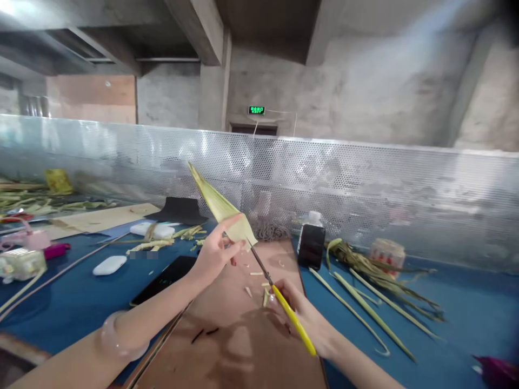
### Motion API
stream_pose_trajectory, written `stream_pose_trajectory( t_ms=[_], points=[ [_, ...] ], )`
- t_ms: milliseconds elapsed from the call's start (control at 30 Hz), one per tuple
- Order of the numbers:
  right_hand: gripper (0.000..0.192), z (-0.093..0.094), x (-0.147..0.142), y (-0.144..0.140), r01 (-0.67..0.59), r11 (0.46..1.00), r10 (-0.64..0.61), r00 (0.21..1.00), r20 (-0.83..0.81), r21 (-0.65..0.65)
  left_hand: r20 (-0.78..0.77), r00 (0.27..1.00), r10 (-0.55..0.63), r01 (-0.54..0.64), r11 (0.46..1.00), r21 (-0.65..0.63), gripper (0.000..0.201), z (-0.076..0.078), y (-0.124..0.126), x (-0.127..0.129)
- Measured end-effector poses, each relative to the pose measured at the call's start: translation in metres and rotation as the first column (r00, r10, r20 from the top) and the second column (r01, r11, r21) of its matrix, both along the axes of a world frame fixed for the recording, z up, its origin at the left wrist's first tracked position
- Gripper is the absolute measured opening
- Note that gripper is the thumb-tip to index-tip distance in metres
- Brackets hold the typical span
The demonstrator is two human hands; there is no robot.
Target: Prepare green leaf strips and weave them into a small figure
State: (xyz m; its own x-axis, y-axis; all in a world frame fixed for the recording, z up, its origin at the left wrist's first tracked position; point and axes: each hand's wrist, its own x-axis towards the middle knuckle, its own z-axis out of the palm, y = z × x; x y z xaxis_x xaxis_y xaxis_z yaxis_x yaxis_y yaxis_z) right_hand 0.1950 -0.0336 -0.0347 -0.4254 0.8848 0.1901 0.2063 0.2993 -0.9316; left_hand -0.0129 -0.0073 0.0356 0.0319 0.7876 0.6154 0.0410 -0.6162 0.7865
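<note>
My left hand [217, 251] pinches the wide end of a pale green leaf [219, 201], whose narrow tip points up and to the left. In my right hand [298, 308] is a pair of scissors with yellow handles [292, 319]. Their dark blades reach up to the lower edge of the leaf, close to my left fingertips. Whether the blades have leaf between them I cannot tell. Below both hands lies a brown board [227, 351] with small pale leaf scraps [256, 274] on it.
Right of the board stand a dark-labelled bottle [311, 243], long leaf strips [365, 305] and a dried leaf bundle [373, 270]. To the left lie a phone [166, 278], a white case [110, 265] and more leaf pieces. A perforated metal screen [344, 178] runs along the back.
</note>
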Motion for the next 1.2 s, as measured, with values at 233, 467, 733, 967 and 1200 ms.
stream_pose_trajectory(
  t_ms=[233, 467, 733, 967, 1200],
  points=[
    [0.038, -0.004, -0.001, 0.001, 0.007, 1.0, -0.007, 1.0, -0.026, 0.015, -0.137, 0.99, -0.035, 0.033, 0.999, -0.016, 0.06, -0.01, -0.003, 0.008],
    [0.038, -0.002, -0.002, -0.003, 0.013, 1.0, -0.013, 0.999, -0.04, -0.005, -0.149, 0.988, -0.038, 0.036, 0.999, -0.015, 0.062, -0.006, -0.007, 0.009],
    [0.041, 0.003, -0.004, -0.006, -0.016, 0.996, 0.01, 0.998, -0.066, -0.089, -0.157, 0.987, -0.031, 0.023, 0.998, -0.054, 0.065, -0.003, -0.012, 0.008],
    [0.035, 0.004, -0.002, -0.006, 0.005, 0.993, -0.01, 0.999, -0.043, -0.115, -0.163, 0.983, -0.082, 0.071, 0.995, -0.074, 0.065, -0.003, -0.01, 0.006],
    [0.036, 0.002, -0.003, -0.007, 0.047, 0.994, -0.047, 0.999, -0.002, -0.098, -0.152, 0.982, -0.111, 0.097, 0.99, -0.101, 0.067, -0.002, -0.009, 0.005]
  ],
)
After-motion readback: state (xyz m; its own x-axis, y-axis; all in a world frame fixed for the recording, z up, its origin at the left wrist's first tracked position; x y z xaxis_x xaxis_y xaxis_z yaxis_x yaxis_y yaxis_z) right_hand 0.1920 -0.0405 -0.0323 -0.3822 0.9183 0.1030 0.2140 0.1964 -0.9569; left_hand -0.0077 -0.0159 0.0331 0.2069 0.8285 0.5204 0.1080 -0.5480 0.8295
